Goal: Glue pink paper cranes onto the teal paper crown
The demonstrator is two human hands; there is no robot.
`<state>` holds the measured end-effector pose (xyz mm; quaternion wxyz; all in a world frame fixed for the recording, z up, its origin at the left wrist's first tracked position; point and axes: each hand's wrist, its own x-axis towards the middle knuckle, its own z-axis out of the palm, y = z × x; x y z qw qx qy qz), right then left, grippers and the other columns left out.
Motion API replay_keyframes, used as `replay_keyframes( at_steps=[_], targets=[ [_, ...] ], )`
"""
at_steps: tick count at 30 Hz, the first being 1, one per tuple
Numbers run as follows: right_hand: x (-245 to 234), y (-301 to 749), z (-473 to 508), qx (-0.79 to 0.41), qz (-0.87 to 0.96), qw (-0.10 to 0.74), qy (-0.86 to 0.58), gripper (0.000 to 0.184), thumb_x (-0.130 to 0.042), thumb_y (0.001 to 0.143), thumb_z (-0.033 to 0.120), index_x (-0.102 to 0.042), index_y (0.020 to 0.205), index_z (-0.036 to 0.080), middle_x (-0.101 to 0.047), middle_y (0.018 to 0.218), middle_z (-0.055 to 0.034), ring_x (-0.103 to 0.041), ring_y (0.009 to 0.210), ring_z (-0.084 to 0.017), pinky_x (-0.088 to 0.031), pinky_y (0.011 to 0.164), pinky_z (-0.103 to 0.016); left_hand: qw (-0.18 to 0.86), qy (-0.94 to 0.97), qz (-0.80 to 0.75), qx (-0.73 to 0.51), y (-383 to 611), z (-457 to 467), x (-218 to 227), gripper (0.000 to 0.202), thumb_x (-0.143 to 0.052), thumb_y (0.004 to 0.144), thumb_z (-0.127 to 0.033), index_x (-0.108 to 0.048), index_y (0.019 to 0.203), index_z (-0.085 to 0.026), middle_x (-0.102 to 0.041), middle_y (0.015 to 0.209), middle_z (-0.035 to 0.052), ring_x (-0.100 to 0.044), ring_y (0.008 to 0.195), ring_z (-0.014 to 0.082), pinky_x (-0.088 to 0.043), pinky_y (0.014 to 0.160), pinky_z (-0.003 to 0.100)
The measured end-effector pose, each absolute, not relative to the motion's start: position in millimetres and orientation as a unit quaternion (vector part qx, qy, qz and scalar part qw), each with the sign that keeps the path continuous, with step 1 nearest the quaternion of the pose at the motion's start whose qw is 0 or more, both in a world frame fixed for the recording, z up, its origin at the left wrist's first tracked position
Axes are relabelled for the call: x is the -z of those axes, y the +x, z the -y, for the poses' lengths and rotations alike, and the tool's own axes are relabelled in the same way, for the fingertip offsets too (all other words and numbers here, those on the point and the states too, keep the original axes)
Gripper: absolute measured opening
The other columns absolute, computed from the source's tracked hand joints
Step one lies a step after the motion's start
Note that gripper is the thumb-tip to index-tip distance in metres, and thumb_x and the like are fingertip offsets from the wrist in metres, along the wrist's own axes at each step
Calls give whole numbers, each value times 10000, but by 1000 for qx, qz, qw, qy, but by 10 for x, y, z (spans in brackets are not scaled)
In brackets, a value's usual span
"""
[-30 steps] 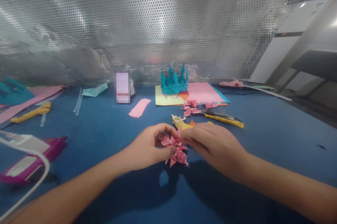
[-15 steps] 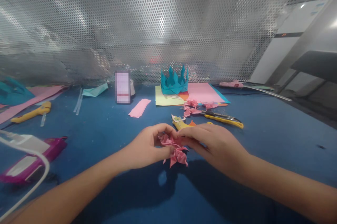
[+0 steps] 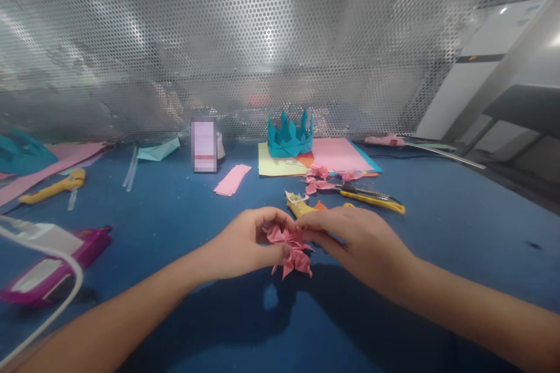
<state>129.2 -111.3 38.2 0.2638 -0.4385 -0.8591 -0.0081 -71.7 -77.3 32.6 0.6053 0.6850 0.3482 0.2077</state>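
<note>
A pink folded paper piece (image 3: 291, 249) with several pointed flaps is held just above the blue table (image 3: 175, 227) near its middle. My left hand (image 3: 243, 244) pinches its left side, fingers curled round it. My right hand (image 3: 359, 244) pinches its upper right edge with thumb and fingertips. Both hands are closed on the paper. Just behind my hands lie a small yellow and orange thing (image 3: 301, 206) and more pink folded pieces (image 3: 318, 179).
A yellow utility knife (image 3: 371, 197) lies right of centre, another yellow cutter (image 3: 52, 186) at far left. A blue paper crown (image 3: 290, 135) stands on coloured sheets (image 3: 336, 156). A pink paper strip (image 3: 231, 179), a small bottle (image 3: 203, 144), a magenta tool (image 3: 48, 268) and a perforated metal screen (image 3: 245, 46) are also there.
My hands have barely moved; the fingers shifted slightly on the pink paper piece and my right fingertips came a little closer to my left hand.
</note>
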Motion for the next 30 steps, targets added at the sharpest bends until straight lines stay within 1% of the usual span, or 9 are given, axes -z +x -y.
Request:
replay_keyframes(
  at_steps=[4, 8, 14, 20, 24, 30],
  targets=[
    [-349, 1306, 1113, 57, 870, 272, -407, 213, -460, 909, 216, -672, 894, 231, -715, 705, 18, -624, 597, -140, -392, 531, -239, 635, 664, -344, -194, -721, 764, -362, 227, -622, 711, -141, -521, 914, -142, -528, 699, -27, -487, 606, 86, -387, 585, 240],
    [-344, 1309, 1108, 66, 873, 271, -401, 245, -433, 920, 222, -675, 878, 226, -717, 700, 10, -620, 588, -139, -387, 523, -238, 650, 652, -341, -190, -718, 749, -386, 215, -628, 702, -139, -520, 888, -139, -531, 698, -29, -483, 606, 80, -380, 596, 235],
    [-352, 1301, 1119, 54, 876, 252, -408, 185, -499, 883, 188, -679, 856, 223, -710, 681, 8, -622, 585, -142, -396, 545, -239, 628, 669, -353, -183, -720, 770, -352, 217, -639, 712, -185, -538, 900, -148, -533, 702, -26, -482, 612, 88, -368, 588, 238],
    [-327, 1312, 1126, 77, 886, 234, -394, 185, -489, 878, 167, -663, 819, 192, -685, 658, -13, -615, 586, -150, -384, 542, -250, 635, 664, -343, -196, -720, 783, -329, 215, -628, 709, -150, -526, 898, -156, -525, 709, -29, -503, 610, 90, -387, 590, 243],
    [-333, 1315, 1114, 59, 888, 244, -385, 202, -470, 895, 191, -655, 812, 182, -666, 665, -17, -588, 587, -146, -378, 545, -255, 637, 665, -328, -210, -712, 774, -305, 218, -620, 716, -148, -512, 905, -164, -526, 714, -32, -512, 607, 90, -394, 581, 242],
    [-395, 1287, 1084, 53, 901, 266, -337, 167, -533, 857, 177, -654, 741, 173, -594, 691, -38, -491, 662, -152, -398, 641, -268, 645, 645, -359, -195, -696, 775, -326, 246, -637, 696, -159, -518, 911, -147, -555, 701, -19, -533, 613, 97, -406, 589, 248]
  ],
)
